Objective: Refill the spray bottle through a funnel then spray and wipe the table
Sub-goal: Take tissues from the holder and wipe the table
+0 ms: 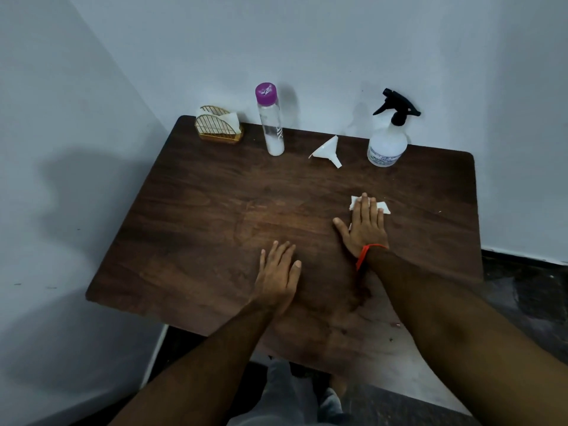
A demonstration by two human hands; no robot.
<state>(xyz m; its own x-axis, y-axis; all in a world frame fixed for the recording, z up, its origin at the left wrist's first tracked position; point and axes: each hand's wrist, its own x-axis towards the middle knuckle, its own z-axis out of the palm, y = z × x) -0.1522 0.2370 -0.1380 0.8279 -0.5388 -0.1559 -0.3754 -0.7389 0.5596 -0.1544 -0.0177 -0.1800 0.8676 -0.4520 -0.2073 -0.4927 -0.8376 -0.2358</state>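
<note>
Both hands lie flat, fingers straight: right hand [365,224] presses a white tissue [384,207] onto the wooden table [199,210]; left hand [278,273] rests empty beside it.

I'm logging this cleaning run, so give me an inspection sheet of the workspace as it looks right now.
Surface: dark wooden table, faint sheen mid-top.
Job's things: spray bottle upright, trigger head on; funnel on its side; water bottle capped; tissue under right hand.
Clutter: gold napkin holder at back left corner.
Grippers: left hand flat on table; right hand pressing tissue.
Cables: nothing seen.
Surroundings: pale walls, dark floor.
</note>
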